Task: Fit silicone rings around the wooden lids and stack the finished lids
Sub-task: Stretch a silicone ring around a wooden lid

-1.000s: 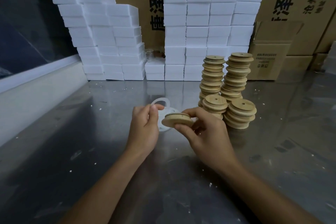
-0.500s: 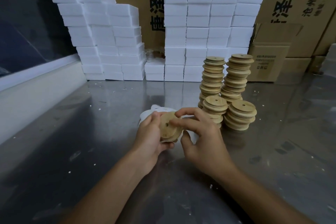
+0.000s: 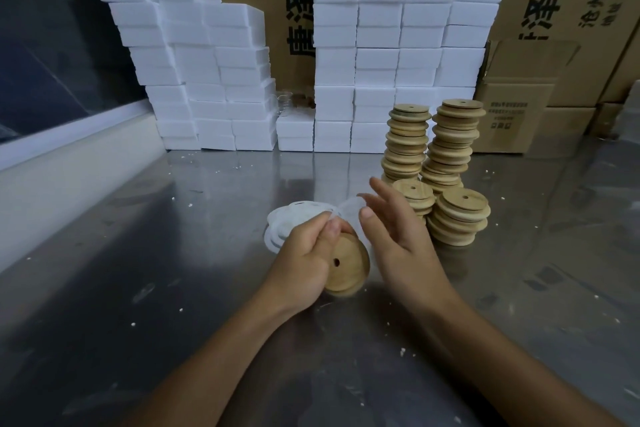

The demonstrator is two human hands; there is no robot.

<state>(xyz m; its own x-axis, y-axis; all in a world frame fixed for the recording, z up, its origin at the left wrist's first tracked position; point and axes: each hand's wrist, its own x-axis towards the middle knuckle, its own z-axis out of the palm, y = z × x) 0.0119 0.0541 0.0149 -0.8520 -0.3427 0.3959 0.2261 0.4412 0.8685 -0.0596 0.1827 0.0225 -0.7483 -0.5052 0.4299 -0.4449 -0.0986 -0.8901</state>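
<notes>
My left hand (image 3: 308,253) grips a round wooden lid (image 3: 346,263) with a small centre hole, tilted on edge just above the steel table. Its fingertips also pinch a translucent silicone ring (image 3: 348,210) at the lid's top edge. My right hand (image 3: 394,236) pinches the ring's other side between thumb and forefinger, with the other fingers stretched out. A loose pile of white silicone rings (image 3: 285,224) lies on the table behind my left hand. Two tall stacks of lids (image 3: 407,142) (image 3: 453,139) and two short stacks (image 3: 415,198) (image 3: 460,218) stand to the right.
The steel table (image 3: 173,288) carries white crumbs. White foam blocks (image 3: 391,45) are piled in walls along the back, with cardboard boxes (image 3: 519,114) behind and to the right. A pale ledge (image 3: 69,166) runs along the left side.
The lid passed from my right hand into my left and now stands tilted lower. My right hand let go of it and took hold of a silicone ring.
</notes>
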